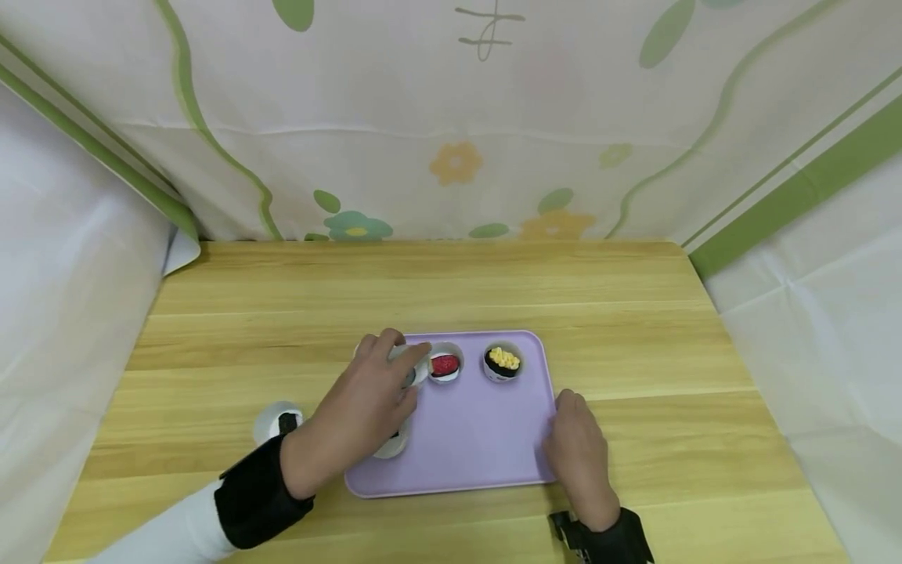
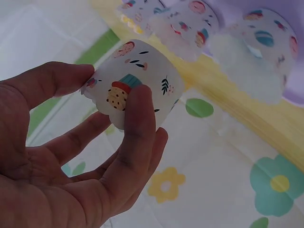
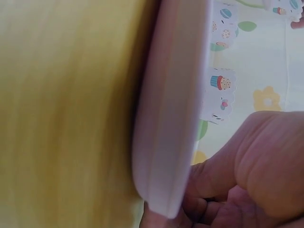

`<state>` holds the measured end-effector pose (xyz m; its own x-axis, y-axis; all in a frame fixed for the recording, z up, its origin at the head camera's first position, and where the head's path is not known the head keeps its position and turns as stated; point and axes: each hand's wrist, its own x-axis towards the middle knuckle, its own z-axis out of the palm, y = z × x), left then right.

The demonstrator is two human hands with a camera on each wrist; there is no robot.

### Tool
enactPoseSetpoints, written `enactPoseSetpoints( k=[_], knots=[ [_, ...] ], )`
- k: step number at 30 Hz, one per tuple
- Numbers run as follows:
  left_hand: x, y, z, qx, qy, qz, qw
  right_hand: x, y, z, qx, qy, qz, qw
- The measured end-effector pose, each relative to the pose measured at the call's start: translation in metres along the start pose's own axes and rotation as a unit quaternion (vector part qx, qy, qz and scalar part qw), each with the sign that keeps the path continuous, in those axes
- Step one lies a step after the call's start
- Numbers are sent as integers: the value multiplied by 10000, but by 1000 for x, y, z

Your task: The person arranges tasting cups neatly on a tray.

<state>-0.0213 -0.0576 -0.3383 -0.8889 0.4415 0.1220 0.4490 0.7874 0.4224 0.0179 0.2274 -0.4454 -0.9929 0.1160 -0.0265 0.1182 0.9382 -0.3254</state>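
Observation:
My left hand (image 1: pixel 359 407) pinches a white paper baking cup with a cupcake print (image 2: pixel 135 83) between thumb and fingers, above the left part of the lilac tray (image 1: pixel 479 446). Close by on the tray stand a cup with a red-topped piece (image 1: pixel 445 366) and a cup with yellow bits on a black-wrapped piece (image 1: pixel 503 360). Another cup (image 1: pixel 393 448) shows partly beneath my left hand; its contents are mostly hidden. At the tray's right edge, my right hand (image 1: pixel 579 450) grips the rim, thumb on one side and fingers on the other in the right wrist view.
Left of the tray, a cup holding a dark piece (image 1: pixel 278 423) stands on the wooden table (image 1: pixel 655 376), near my left forearm. A white curtain with flowers and leaves (image 1: pixel 395 94) hangs along the back edge. White cloth hangs at both sides.

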Motion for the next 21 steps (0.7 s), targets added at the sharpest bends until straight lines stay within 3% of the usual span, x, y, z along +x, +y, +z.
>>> enactPoseSetpoints(
  k=[6, 13, 21],
  knots=[
    [0, 14, 16, 214, -116, 221, 9995, 0, 0, 0, 20, -34, 50, 10000],
    [-6, 26, 39, 152, -399, 596, 9973, 0, 1, 1, 29, 19, -23, 10000],
    [-4, 30, 50, 288, -517, 749, 9954, 0, 2, 2, 48, 46, 0, 10000]
  ],
)
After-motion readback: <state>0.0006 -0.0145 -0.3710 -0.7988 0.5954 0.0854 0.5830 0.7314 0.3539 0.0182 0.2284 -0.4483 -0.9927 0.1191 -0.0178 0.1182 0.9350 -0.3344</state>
